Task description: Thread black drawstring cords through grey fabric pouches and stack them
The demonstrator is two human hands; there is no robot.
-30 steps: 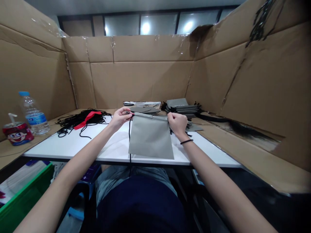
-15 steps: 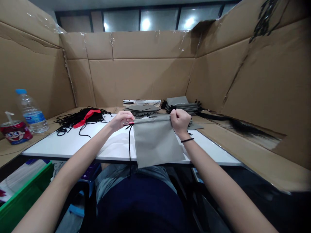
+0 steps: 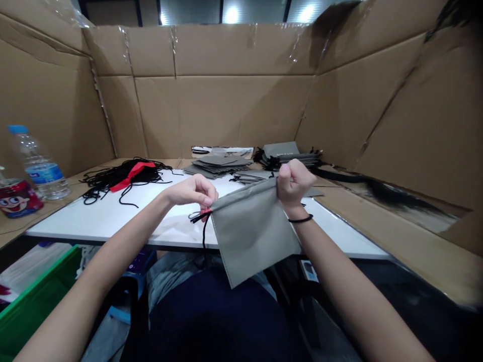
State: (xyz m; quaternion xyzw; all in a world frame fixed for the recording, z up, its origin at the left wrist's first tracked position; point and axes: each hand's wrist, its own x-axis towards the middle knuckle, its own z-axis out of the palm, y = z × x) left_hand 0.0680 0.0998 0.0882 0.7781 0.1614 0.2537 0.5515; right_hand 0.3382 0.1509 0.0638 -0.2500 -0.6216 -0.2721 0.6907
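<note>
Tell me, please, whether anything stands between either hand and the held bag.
Nothing visible does: the left hand pinches the bag at its upper left corner, and the right hand grips its upper right.

Count: 1 left hand [image 3: 194, 192], 1 right hand [image 3: 296, 181], 1 held gray pouch [image 3: 256, 229]. Pouch piles visible: 3, i.e. middle pile [image 3: 219, 163], right pile [image 3: 283, 149], nearer pile [image 3: 251, 177]; layers too tight to count. 1 black cord bundle [image 3: 103, 176], strands uncountable, 1 red ribbon [image 3: 132, 176]. 1 water bottle [image 3: 44, 173], 1 drink can [image 3: 19, 201], 1 black wristband [image 3: 301, 219], 1 green bin [image 3: 37, 284], 1 white counter [image 3: 113, 216], 3 cardboard walls [image 3: 234, 110].
</note>
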